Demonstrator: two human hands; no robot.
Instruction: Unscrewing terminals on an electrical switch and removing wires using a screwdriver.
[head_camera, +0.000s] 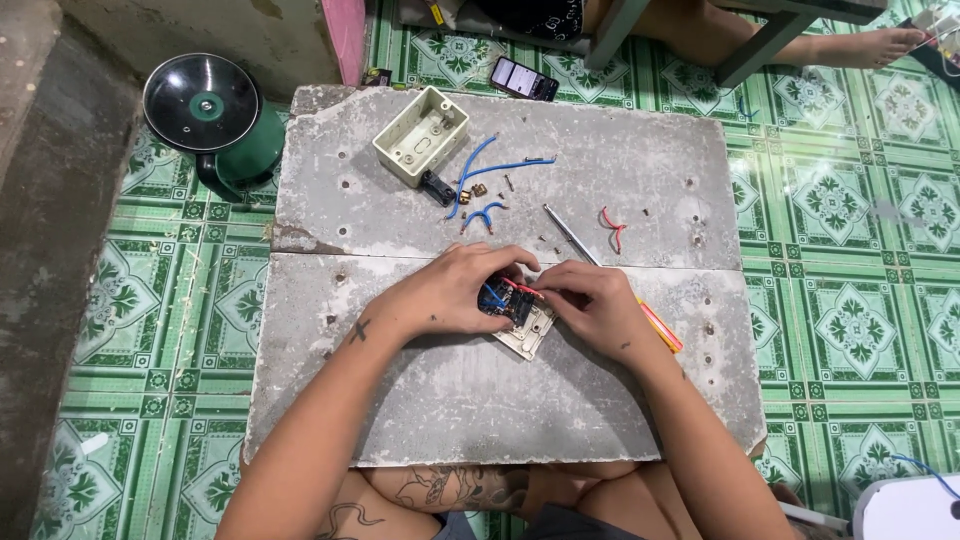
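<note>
Grey concrete surface at centre frame, where left hand and right hand both grip a cream switch plate with red and blue wires.

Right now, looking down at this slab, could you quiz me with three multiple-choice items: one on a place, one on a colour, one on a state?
1. Where does the cream wall box lie?
A. far end of the slab
B. on the tiles
C. in a hand

2. What colour are the loose wires beside the box?
A. yellow
B. blue
C. white

3. What are the left hand and right hand doing?
A. resting apart
B. both on the switch plate
C. holding the screwdriver

Answers: 1 A, it sits near the slab's far edge. 2 B, they are plainly blue. 3 B, both hands meet over the plate.
</note>
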